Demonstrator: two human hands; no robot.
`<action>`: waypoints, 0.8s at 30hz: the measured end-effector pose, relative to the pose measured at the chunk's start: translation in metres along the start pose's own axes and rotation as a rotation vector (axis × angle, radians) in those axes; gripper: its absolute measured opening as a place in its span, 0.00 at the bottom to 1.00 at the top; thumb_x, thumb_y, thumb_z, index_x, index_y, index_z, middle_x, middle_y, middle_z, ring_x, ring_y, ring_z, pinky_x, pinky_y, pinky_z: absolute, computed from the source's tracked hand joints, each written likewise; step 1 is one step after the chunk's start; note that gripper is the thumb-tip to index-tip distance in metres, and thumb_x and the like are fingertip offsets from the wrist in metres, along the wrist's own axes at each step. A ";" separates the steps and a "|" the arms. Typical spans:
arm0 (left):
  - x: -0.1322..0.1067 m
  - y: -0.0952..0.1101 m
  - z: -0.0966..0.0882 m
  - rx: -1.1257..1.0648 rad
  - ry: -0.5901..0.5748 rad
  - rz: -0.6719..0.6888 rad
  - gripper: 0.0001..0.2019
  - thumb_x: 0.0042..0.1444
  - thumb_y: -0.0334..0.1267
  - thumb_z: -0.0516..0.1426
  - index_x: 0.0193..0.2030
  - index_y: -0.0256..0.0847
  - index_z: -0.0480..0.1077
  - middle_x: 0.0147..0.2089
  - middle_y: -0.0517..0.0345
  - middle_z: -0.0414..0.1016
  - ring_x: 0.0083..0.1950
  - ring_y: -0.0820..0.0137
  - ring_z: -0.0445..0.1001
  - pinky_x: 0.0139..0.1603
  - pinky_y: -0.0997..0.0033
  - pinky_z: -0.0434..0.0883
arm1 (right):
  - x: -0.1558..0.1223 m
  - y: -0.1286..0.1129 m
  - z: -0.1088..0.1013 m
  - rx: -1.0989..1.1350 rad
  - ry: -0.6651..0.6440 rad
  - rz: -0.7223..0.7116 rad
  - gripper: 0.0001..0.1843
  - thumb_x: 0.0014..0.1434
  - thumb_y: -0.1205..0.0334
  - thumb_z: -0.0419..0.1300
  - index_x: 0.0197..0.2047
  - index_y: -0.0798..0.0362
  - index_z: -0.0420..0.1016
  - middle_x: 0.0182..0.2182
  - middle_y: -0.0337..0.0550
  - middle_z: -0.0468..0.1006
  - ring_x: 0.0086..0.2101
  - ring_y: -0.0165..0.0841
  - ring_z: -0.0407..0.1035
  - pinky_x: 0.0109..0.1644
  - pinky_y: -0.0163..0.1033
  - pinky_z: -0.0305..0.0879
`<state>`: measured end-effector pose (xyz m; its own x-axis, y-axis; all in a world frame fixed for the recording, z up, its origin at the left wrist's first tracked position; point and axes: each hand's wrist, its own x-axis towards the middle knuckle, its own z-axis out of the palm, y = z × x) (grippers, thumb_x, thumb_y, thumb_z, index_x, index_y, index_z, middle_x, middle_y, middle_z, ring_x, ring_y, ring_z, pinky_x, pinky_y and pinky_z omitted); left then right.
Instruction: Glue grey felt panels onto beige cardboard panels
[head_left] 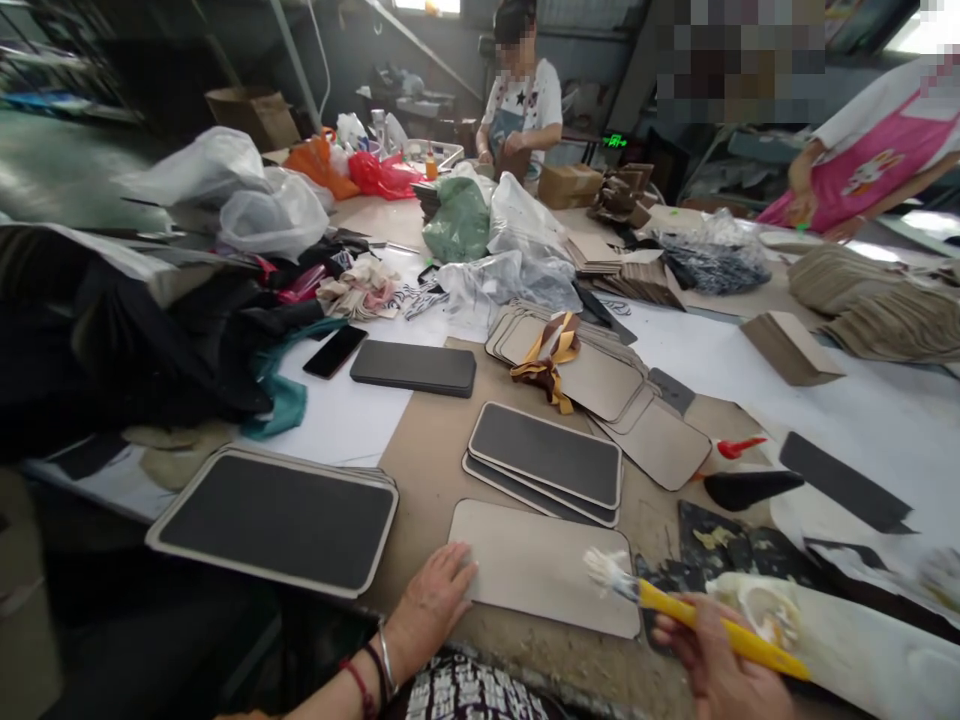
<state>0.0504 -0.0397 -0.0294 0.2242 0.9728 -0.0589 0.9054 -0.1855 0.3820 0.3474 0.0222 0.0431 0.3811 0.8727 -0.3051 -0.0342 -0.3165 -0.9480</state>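
Note:
My left hand (437,592) lies flat, its fingertips on the left edge of a beige rounded panel (544,570) near the table's front edge. In my right hand (720,660) is a brush (667,602) with a yellow handle. Its whitish, clumped bristles hang over the panel's right part; whether they touch it I cannot tell. Behind the panel, dark panels with beige borders (547,455) lie in a small pile. Further left is another pile of larger dark bordered panels (277,520). Beige panels (600,380) are fanned out at the back, with brown and yellow ribbon (551,360) on top.
Right of the brush stands an opened white container (776,610) with pale residue. A red-tipped black bottle (750,485) lies nearby. A phone (335,352) and a dark stack (412,367) sit further back. Plastic bags (525,220) fill the middle. Two people (525,110) work across the table.

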 end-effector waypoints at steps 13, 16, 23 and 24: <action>-0.011 -0.022 0.004 -0.113 0.158 0.097 0.13 0.49 0.22 0.52 0.39 0.39 0.70 0.46 0.51 0.72 0.48 0.65 0.71 0.48 0.64 0.73 | -0.045 0.035 0.162 -0.101 -0.352 -0.066 0.22 0.50 0.42 0.58 0.34 0.55 0.68 0.22 0.38 0.73 0.23 0.34 0.70 0.28 0.38 0.71; -0.010 -0.026 0.007 -0.095 0.193 0.125 0.12 0.51 0.23 0.50 0.36 0.39 0.71 0.44 0.52 0.73 0.46 0.66 0.72 0.46 0.65 0.74 | -0.048 0.045 0.172 -0.125 -0.374 -0.080 0.21 0.52 0.42 0.56 0.34 0.54 0.67 0.22 0.38 0.73 0.23 0.34 0.70 0.28 0.38 0.70; -0.009 -0.031 0.008 -0.101 0.215 0.174 0.11 0.52 0.24 0.51 0.36 0.39 0.71 0.43 0.51 0.73 0.45 0.66 0.72 0.44 0.66 0.74 | -0.034 0.051 0.144 -0.232 -0.227 -0.154 0.22 0.53 0.41 0.54 0.34 0.54 0.67 0.23 0.39 0.72 0.22 0.34 0.70 0.29 0.38 0.69; -0.009 -0.031 0.007 -0.113 0.211 0.171 0.11 0.52 0.24 0.51 0.37 0.39 0.71 0.43 0.51 0.73 0.45 0.66 0.72 0.45 0.66 0.74 | -0.030 0.050 0.135 -0.251 -0.184 -0.160 0.23 0.52 0.40 0.54 0.34 0.54 0.67 0.23 0.39 0.72 0.23 0.34 0.70 0.30 0.38 0.69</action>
<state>0.0232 -0.0435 -0.0475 0.2797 0.9383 0.2033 0.8124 -0.3442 0.4707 0.2094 0.0303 -0.0075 0.1895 0.9639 -0.1870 0.2500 -0.2316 -0.9402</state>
